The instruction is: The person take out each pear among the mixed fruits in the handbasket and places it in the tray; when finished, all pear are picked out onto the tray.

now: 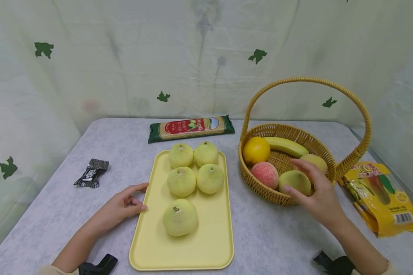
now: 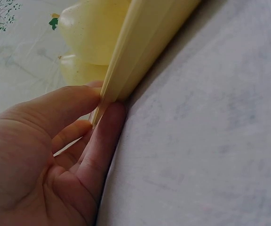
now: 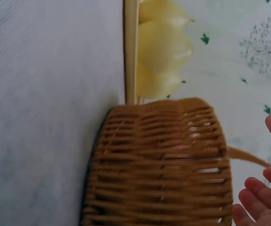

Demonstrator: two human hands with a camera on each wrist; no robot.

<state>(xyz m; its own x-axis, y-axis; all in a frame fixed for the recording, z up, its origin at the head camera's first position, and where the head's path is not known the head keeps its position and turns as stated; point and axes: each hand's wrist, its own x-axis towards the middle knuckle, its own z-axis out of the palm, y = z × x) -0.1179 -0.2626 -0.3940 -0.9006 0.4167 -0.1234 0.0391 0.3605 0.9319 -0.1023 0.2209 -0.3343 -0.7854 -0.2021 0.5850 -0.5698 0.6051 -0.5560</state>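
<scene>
My left hand (image 1: 122, 206) pinches the left rim of a pale yellow tray (image 1: 206, 244); the left wrist view shows the rim between thumb and fingers. Several round yellow-green fruits with short stems stand on the tray, the nearest fruit (image 1: 180, 217) apart from the others. Over the front right of a wicker basket (image 1: 261, 191), my right hand (image 1: 318, 196) is held with thumb and fingers spread about a yellow-green fruit (image 1: 296, 181); contact cannot be made out. The basket also holds a peach (image 1: 265, 175), an orange (image 1: 256, 150), a banana (image 1: 285, 146) and another yellow-green fruit (image 1: 316, 163).
The basket's tall handle (image 1: 306, 79) arches above it. A yellow snack bag (image 1: 385, 198) lies to its right. Behind the tray lies a long green and beige packet (image 1: 191, 128). A small black wrapped packet (image 1: 91, 173) is at the left.
</scene>
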